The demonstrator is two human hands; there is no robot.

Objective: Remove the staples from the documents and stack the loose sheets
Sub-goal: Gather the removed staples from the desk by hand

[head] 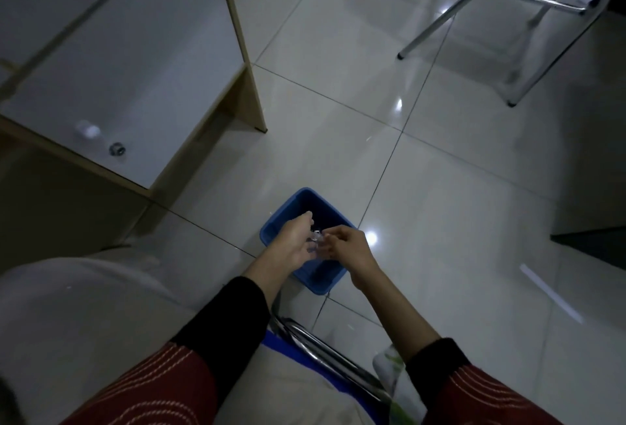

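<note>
**Cleanup at the blue bin (315, 281), paperwork out of sight**

Both hands are low over the blue bin on the tiled floor, and they meet right above its open mouth. The left hand (294, 242) lies flat with the palm up and the fingers stretched toward the bin's far corner. It carries a little cluster of glinting metal bits (316, 239), which are most likely pulled staples, though they are too small to be sure. The right hand (349, 245) comes in from the bin's right side with its fingers curled in against that palm. It could be pinching a piece or sweeping the lot off; I cannot tell which.

As for progress, this looks like the disposal stage, with removed staples being tipped away. That suggests at least some of the pulling is done. The documents themselves are nowhere in view, and neither is any stack or a staple remover, so how many remain stapled cannot be judged. Stacking the loose sheets is unconfirmed.

Up and left of the bin stands a pale desk (135, 68). Far beyond the bin to the right is a chrome chair frame (528, 1), and a white strip (548, 292) lies on the floor well right of the bin.
</note>
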